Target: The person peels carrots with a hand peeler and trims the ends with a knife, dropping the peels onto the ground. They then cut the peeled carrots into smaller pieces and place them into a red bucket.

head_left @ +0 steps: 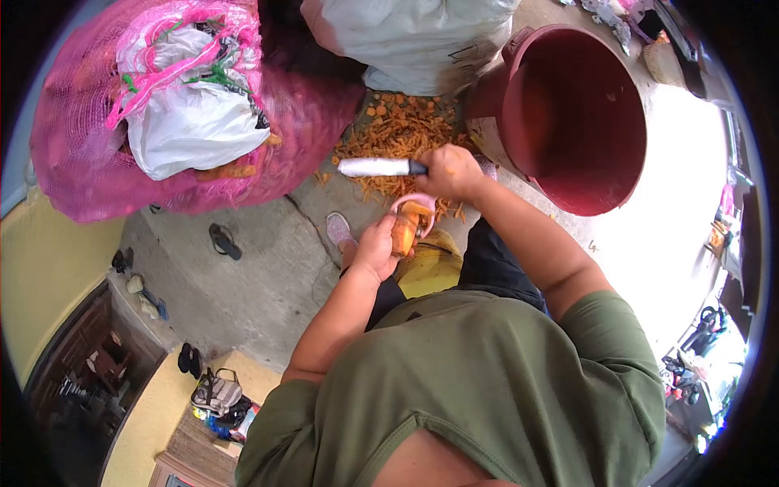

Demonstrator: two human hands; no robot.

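far left: pink mesh sack (81, 162) with a white bag (191, 122) stuffed in its mouth, a loose sandal (225, 241) on the concrete below it

centre: left hand (375, 247) is curled round the lower part of a carrot (404, 231), fingers wrapped tight, top end sticking up. something pink curves over the carrot's top, can't tell what it is

just above: knife (377, 167), blade level and pointing left, clear of the carrot. right hand (450, 172) is a full fist on the handle, no gap in the fingers

orange peelings (389, 130) are heaped on the floor beyond both hands

right: big maroon bucket (519, 154) tilted towards the person, i see nothing inside it

my read: a peeling or trimming pass on the carrot. to do it well i'd stroke away from the left thumb, use shallow cuts, turn the carrot a bit after each pass, left fingers low and out of the blade path, scraps dropping onto that heap and not into the bucket
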